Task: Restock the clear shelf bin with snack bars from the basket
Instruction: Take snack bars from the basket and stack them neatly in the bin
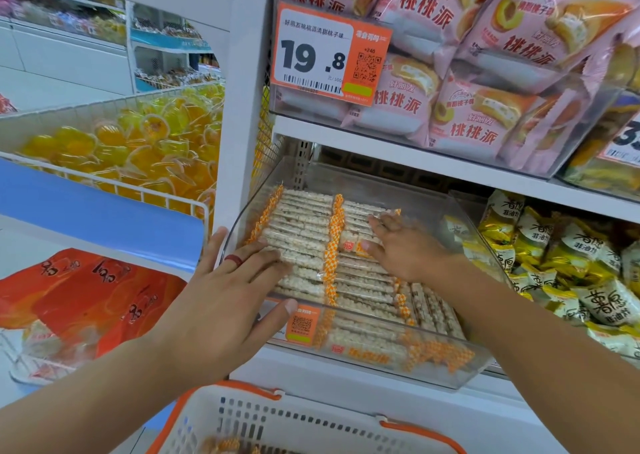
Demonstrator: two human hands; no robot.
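Fingers [263, 259] of our left hand [225, 301] spread flat, pressing on the snack bars [304, 242] at the near-left corner of the clear shelf bin [398, 367], thumb over its front wall. Our right hand [405, 249] lies palm-down deeper in the bin, fingers straight and slightly splayed on the right row of bars. We note bars packed in rows under and between both hands. White basket [298, 422] with orange handles sits below the shelf, a few bars showing inside. Red ring [233, 260] on a left finger.
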